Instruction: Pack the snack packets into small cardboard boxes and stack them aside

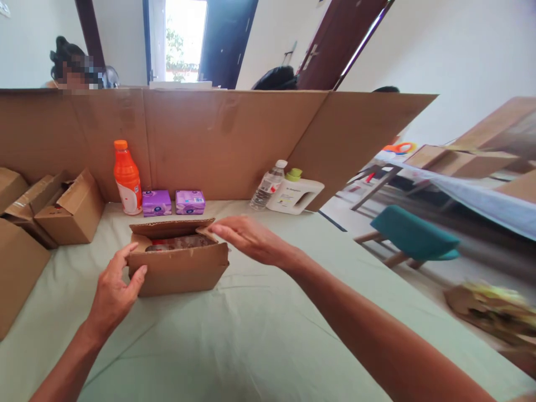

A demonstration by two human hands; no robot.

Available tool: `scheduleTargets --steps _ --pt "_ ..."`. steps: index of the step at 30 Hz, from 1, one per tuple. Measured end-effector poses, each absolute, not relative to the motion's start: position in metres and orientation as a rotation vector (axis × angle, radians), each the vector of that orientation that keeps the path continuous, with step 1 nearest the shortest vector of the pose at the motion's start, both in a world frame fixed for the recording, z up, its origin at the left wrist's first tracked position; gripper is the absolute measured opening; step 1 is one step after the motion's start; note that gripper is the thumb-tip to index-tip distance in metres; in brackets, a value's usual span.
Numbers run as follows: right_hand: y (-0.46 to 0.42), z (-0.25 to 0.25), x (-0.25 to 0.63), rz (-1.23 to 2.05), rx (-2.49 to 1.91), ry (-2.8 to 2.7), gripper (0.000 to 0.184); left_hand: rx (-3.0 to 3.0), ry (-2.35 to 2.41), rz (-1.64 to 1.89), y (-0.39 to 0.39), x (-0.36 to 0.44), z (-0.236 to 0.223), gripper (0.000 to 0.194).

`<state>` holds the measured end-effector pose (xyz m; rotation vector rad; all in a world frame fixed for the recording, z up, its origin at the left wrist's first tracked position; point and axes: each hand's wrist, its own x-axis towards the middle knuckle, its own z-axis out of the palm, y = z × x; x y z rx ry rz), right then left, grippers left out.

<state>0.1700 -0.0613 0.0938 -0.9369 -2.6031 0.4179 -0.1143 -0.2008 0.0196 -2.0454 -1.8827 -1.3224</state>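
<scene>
A small open cardboard box (180,274) sits on the pale green cloth in front of me. Inside it lies something in clear, shiny packaging (188,241) with a bit of red; what it is I cannot make out. My left hand (115,282) grips the box's left end, thumb against the front face and fingers at the upper edge. At the opposite end, my right hand (251,237) has its fingers stretched out and touching the right flap (207,231), which leans inward over the contents. Part of that flap is hidden beneath the fingertips.
Behind the box stand an orange bottle (127,181), two purple tissue packs (157,203), a clear water bottle (268,187) and a white jug (295,195). Several cardboard boxes (77,209) crowd the left. A cardboard partition (226,145) closes the back; a teal chair (414,234) stands right.
</scene>
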Motion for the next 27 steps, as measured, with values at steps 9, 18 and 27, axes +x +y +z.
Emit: scheduleTargets --steps 9,18,27 --pt "-0.06 0.04 0.17 0.407 -0.695 -2.707 0.06 -2.032 -1.757 -1.272 -0.183 -0.11 0.01 0.034" --pt "-0.086 -0.041 0.19 0.666 -0.987 -2.17 0.059 -2.518 -1.988 -1.248 -0.175 -0.136 0.001 0.038" --pt "-0.079 -0.043 0.11 1.033 -0.67 -2.237 0.057 -1.899 -1.957 -0.987 -0.293 -0.134 -0.015 0.047"
